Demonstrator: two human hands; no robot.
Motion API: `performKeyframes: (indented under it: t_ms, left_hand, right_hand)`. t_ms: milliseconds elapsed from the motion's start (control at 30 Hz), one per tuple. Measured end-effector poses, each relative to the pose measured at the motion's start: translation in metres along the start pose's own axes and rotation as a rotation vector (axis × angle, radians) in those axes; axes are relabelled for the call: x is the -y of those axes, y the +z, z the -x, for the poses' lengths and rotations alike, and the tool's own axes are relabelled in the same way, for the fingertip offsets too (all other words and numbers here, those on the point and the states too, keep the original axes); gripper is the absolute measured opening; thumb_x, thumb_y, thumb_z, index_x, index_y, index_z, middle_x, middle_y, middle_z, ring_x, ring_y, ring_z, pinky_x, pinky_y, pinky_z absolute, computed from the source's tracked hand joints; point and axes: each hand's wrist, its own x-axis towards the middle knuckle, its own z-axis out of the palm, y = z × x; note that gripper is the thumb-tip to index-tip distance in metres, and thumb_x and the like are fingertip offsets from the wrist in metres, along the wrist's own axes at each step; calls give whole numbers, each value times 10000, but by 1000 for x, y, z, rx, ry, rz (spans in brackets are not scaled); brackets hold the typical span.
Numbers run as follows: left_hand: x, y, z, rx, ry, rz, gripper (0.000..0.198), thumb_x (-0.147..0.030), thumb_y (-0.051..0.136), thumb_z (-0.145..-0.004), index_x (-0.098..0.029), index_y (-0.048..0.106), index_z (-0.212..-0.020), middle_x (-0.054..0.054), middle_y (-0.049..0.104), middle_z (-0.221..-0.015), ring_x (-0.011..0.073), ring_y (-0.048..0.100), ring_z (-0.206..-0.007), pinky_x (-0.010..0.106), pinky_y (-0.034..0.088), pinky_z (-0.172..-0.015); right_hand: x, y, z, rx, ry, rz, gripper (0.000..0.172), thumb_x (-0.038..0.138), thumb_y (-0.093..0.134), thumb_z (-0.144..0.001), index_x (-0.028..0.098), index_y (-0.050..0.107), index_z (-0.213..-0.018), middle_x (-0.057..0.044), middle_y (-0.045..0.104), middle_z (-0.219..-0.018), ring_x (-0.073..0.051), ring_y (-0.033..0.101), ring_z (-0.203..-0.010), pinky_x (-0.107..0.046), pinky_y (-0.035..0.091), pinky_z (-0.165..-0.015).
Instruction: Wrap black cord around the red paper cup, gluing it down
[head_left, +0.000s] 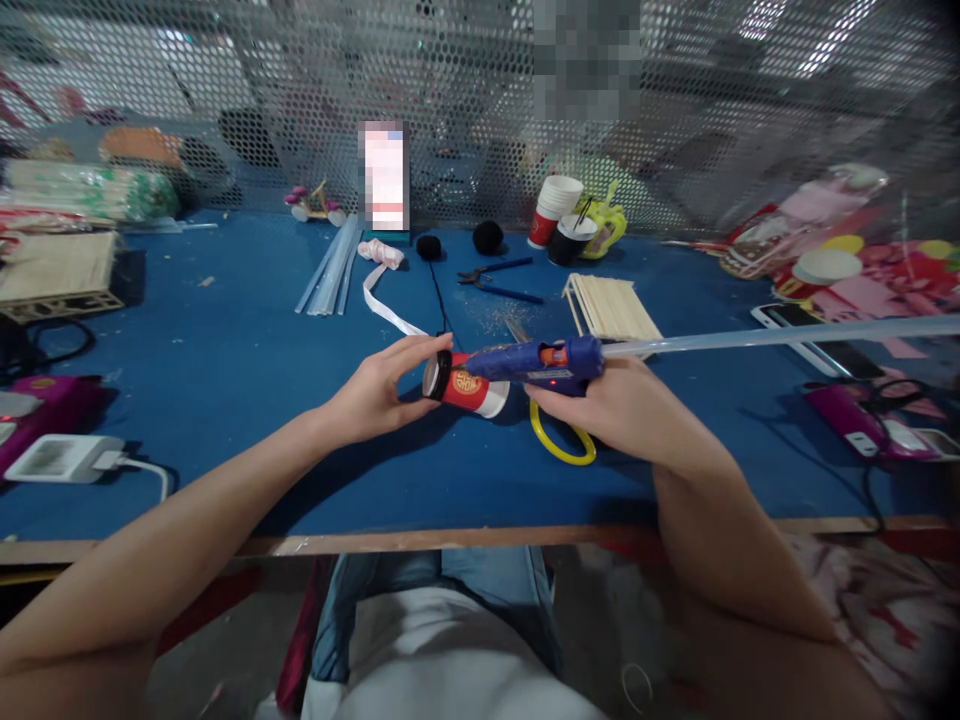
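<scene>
My left hand (375,390) is closed around the end of a red paper cup (466,392) lying on its side, with a gold emblem on it. Black yarn (442,376) wraps the cup near my fingers, and a strand leads back to a black yarn ball (428,247). In my right hand (634,405) is a blue hot glue gun (517,361), its nozzle at the cup near the yarn. A long clear glue stick (750,340) sticks out of its back. Scissors with yellow handles (574,459) lie partly hidden below the gun.
Behind the cup are white ribbon (386,315), clear glue sticks (330,270), pliers (506,282) and another yarn ball (487,237). Stacked paper cups (555,205) stand at the back. A small wooden-stick piece (619,308) and a phone (825,345) lie to the right.
</scene>
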Motion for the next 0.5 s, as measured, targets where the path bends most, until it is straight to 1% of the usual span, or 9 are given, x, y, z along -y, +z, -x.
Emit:
performKeyframes:
  t_ms: [67, 133, 233, 333, 433, 500]
  left_hand:
    - [-2, 0, 0, 11, -14, -11, 614, -262, 639, -807, -170, 421, -1373, 136, 571, -1284, 232, 563, -1170, 361, 478, -998]
    - [-3, -1, 1, 24, -28, -26, 611, -266, 634, -812, -173, 417, -1375, 133, 558, -1311, 235, 558, -1175, 370, 470, -1011]
    - [-4, -1, 2, 36, -44, -42, 615, -271, 633, -812, -180, 413, -1379, 131, 545, -1335, 242, 553, -1182, 382, 463, -1020]
    - [-3, -1, 1, 31, -43, -38, 621, -273, 639, -807, -178, 415, -1378, 134, 557, -1318, 249, 554, -1183, 381, 473, -1007]
    - [-3, -1, 0, 25, -40, -34, 621, -268, 641, -805, -168, 417, -1376, 137, 567, -1301, 246, 557, -1179, 374, 477, -1001]
    - [-4, -1, 0, 22, -31, -32, 611, -269, 636, -810, -169, 420, -1372, 136, 566, -1301, 239, 561, -1172, 365, 484, -990]
  right_hand:
    - [-3, 1, -1, 0, -32, 36, 209, 215, 453, -851, 189, 638, -758, -2, 524, -547, -142, 482, -528, -271, 313, -511]
    - [-7, 1, -2, 27, -78, 80, 238, 219, 432, -860, 189, 652, -774, -15, 542, -570, -150, 482, -540, -280, 295, -512]
    - [-11, 1, 0, 36, -115, 112, 291, 260, 393, -879, 193, 675, -860, -18, 527, -555, -163, 473, -538, -293, 286, -521]
    - [-8, -1, 2, 28, -74, 85, 287, 279, 396, -881, 192, 670, -888, -14, 524, -547, -168, 477, -539, -296, 306, -533]
    - [-4, 1, 2, 31, 3, 40, 224, 248, 444, -863, 190, 649, -793, -13, 539, -562, -161, 496, -547, -289, 326, -535]
    - [-2, 3, 0, 12, 10, 30, 202, 239, 470, -855, 195, 631, -742, -9, 540, -559, -160, 505, -554, -287, 342, -544]
